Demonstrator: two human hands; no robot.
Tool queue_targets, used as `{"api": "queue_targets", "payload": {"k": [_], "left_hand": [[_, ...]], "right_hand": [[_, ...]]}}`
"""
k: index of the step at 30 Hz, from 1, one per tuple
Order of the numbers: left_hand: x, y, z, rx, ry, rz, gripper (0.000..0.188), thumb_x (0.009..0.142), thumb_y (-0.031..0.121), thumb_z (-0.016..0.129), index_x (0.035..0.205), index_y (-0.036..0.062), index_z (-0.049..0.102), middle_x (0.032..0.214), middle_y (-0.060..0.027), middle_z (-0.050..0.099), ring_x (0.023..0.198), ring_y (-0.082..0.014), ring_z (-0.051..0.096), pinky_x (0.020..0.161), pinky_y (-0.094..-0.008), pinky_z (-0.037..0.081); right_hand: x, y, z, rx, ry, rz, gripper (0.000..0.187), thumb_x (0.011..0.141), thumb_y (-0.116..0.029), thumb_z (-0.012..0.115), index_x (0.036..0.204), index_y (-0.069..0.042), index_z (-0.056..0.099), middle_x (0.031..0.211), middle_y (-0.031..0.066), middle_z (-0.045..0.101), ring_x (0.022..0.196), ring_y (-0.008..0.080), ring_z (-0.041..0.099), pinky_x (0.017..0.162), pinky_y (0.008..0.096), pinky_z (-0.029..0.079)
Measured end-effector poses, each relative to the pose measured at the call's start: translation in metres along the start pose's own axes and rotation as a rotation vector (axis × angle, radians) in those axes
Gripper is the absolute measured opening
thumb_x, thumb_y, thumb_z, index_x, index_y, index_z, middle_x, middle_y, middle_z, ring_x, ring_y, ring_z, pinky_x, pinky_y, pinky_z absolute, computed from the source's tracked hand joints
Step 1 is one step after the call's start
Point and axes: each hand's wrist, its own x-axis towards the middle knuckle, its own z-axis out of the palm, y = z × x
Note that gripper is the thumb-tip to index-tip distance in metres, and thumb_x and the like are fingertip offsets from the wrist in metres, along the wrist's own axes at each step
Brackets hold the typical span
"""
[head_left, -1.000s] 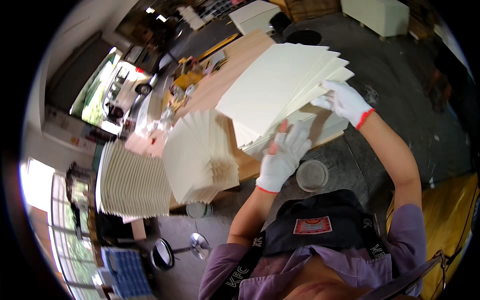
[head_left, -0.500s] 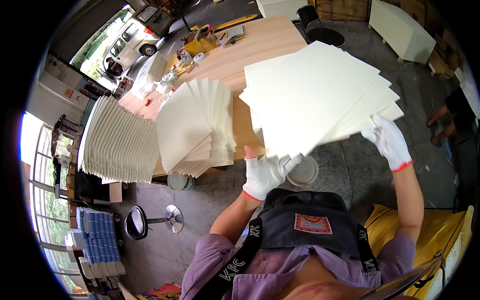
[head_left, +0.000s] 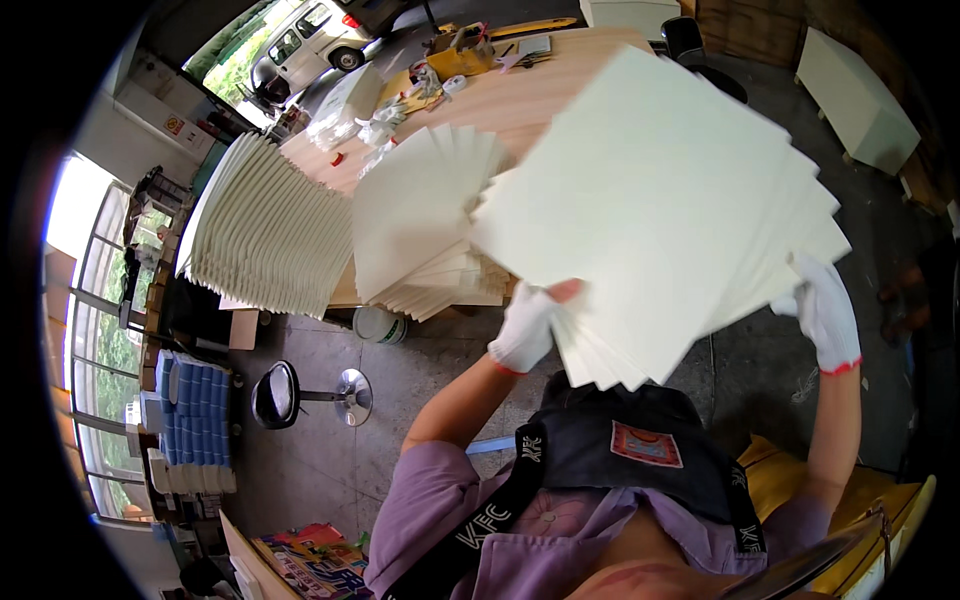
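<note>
A fanned stack of cream-white sheets (head_left: 650, 210) is up in front of me, tilted, its corners stepped along the lower and right edges. My left hand (head_left: 528, 328), in a white knit glove with the thumb tip bare, grips the lower left edge. Its thumb lies on top and its fingers are hidden beneath. On the right edge, my right hand (head_left: 826, 312), gloved in white with a red cuff, is closed on the stack, its fingertips partly out of sight. Left of the held sheets, a second fanned pile (head_left: 415, 215) lies on the table.
A tall curved row of white sheets (head_left: 270, 225) covers the left end of the wooden table (head_left: 580, 70). Farther back are a yellow tool box (head_left: 462, 52) and plastic bags. A stool (head_left: 275, 395), a bucket (head_left: 379, 325) and a black chair (head_left: 685, 42) stand around it.
Both hands have raised the stack of sheets and brought it nearer to me. My left hand has gone from open fingers at the lower edge to a thumb-over grip. The view has shifted.
</note>
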Motion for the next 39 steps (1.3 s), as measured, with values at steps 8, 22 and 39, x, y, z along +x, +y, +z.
{"api": "queue_targets", "payload": {"k": [8, 22, 39], "left_hand": [[0.004, 0.043, -0.127, -0.406, 0.567, 0.446, 0.035, 0.107, 0.017, 0.051, 0.136, -0.0014, 0.054, 0.128, -0.0158, 0.063, 0.116, -0.0283, 0.065, 0.100, -0.0440, 0.057], [0.095, 0.016, -0.263, -0.577, 0.639, 0.336, 0.031, 0.100, 0.012, 0.065, 0.129, 0.0018, 0.061, 0.126, -0.0141, 0.067, 0.114, -0.0324, 0.069, 0.091, -0.0506, 0.064], [0.026, 0.028, -0.062, 1.132, 0.188, 0.545, 0.081, 0.085, 0.015, 0.085, 0.155, 0.0131, 0.043, 0.135, -0.0144, 0.065, 0.117, -0.0292, 0.067, 0.098, -0.0427, 0.056]], "right_hand": [[0.017, -0.010, 0.125, -0.095, -0.493, 0.051, 0.062, 0.109, -0.036, 0.053, 0.158, -0.002, 0.038, 0.125, 0.0193, 0.067, 0.104, 0.0232, 0.072, 0.088, 0.0377, 0.062], [0.011, 0.024, 0.088, -0.120, -0.350, 0.114, 0.055, 0.110, -0.034, 0.051, 0.153, -0.001, 0.045, 0.116, 0.0166, 0.071, 0.095, 0.0206, 0.072, 0.079, 0.0362, 0.063], [0.038, -0.037, -0.077, -1.728, 0.248, -0.243, 0.051, 0.087, -0.048, 0.073, 0.121, -0.012, 0.062, 0.105, 0.0120, 0.075, 0.099, 0.0337, 0.072, 0.085, 0.0453, 0.054]]}}
